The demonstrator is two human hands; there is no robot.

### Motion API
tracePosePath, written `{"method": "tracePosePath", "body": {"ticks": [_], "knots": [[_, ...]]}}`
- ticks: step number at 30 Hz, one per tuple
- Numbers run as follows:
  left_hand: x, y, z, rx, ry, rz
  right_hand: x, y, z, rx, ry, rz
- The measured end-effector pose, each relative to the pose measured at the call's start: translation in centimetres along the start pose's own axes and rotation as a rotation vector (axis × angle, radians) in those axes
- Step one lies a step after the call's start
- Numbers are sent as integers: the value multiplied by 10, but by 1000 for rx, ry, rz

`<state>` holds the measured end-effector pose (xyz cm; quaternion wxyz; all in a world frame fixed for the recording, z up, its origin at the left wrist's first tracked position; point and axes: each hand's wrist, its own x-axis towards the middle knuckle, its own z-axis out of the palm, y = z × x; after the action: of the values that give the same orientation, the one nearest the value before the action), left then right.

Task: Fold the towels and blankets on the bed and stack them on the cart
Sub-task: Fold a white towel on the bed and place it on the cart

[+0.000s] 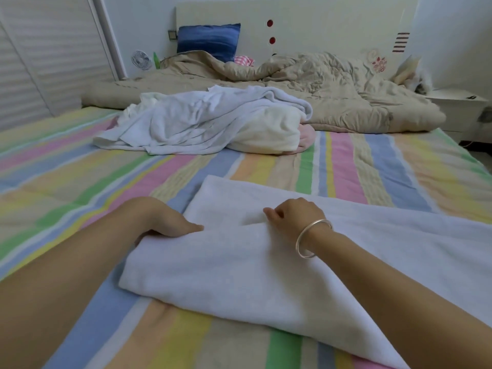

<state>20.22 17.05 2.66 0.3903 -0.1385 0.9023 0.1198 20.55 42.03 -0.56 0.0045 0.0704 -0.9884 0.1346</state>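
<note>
A white towel [239, 267] lies partly folded on the striped bed sheet [80, 182] right in front of me. My left hand [170, 222] grips the folded layer's left corner, thumb on top and fingers tucked under the cloth. My right hand [290, 217], with a silver bangle on the wrist, pinches the top edge of the same fold with curled fingers. Farther back, a rumpled heap of white towels [202, 121] lies over a cream blanket [269, 134] and a pink one [306, 137]. The cart is out of view.
A crumpled beige quilt [332, 94] covers the head of the bed, with a blue pillow [209, 41] against the headboard. A small white fan [141, 59] and a green bottle [156, 60] stand at the back left. A white nightstand [458, 102] is at the right.
</note>
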Motion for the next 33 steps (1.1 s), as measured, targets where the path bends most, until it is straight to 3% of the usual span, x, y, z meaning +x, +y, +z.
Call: {"method": "tracePosePath", "body": {"ticks": [4,6,8,12,15,19,25,29,33], "knots": [[6,-5,-8,-5,-79,152,11,0,-10,42,-241,11],[8,-13,-12,-58,-193,302,14,-1,-13,18,-358,-8],[7,-18,-15,-132,-205,435,15,-3,-15,17,-436,-26],[14,-20,-25,-308,95,583,16,-7,-16,111,-505,-52],[21,-15,-34,-567,332,673,20,-7,-15,193,-478,-17],[44,-9,-28,-709,626,630,30,-7,-12,135,-333,30],[80,-15,-4,-756,651,477,47,-2,-11,216,-152,-1],[84,-12,-3,-743,682,461,55,-12,-10,201,-310,87],[79,-8,-4,-910,599,576,64,-23,-10,2,-466,107]]}}
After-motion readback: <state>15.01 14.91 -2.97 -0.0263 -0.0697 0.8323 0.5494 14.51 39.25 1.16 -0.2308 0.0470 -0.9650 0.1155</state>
